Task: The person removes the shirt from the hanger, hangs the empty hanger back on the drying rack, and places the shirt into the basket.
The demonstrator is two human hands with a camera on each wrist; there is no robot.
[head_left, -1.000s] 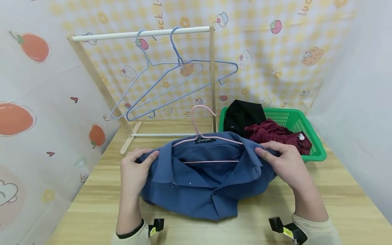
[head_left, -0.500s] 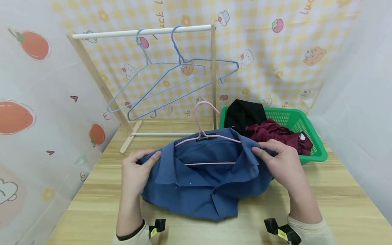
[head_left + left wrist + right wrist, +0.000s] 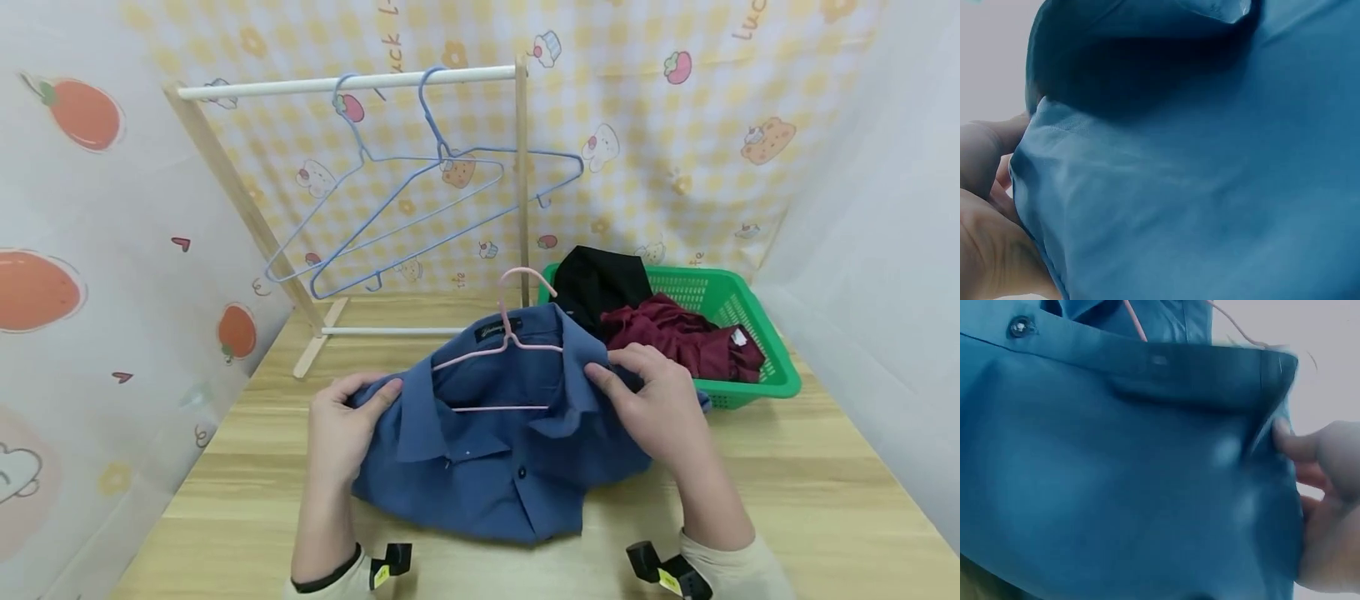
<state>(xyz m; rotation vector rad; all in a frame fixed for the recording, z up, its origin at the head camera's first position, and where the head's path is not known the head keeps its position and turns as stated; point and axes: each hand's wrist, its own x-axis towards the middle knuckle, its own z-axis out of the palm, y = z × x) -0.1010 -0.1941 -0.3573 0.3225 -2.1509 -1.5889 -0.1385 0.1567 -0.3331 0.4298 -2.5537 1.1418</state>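
Observation:
A blue collared shirt (image 3: 480, 492) is held up over the table, its front facing me and a dark button showing. Inside its open collar sits a pink hanger (image 3: 507, 333), hook pointing up and bent to the right; the shoulder cloth hides the hanger's ends. My left hand (image 3: 341, 425) pinches the shirt's shoulder at the left, thumb in front. At the other shoulder, close to the collar, my right hand (image 3: 648, 408) pinches the cloth between thumb and fingers. In the right wrist view the thumb (image 3: 1297, 447) presses on the shirt's edge.
Behind the shirt stands a clothes rack (image 3: 337, 85) with a white rail and wooden posts. Two blue hangers hang on it, a lighter one (image 3: 311, 218) and a darker one (image 3: 375, 212). At the right, a green basket (image 3: 780, 358) holds black cloth (image 3: 600, 287) and maroon cloth (image 3: 667, 333).
My right hand has moved left with its shoulder of the shirt, and the left hand slightly right. The collar has narrowed, and the hanger's hook has shifted right, its neck now in front of the label.

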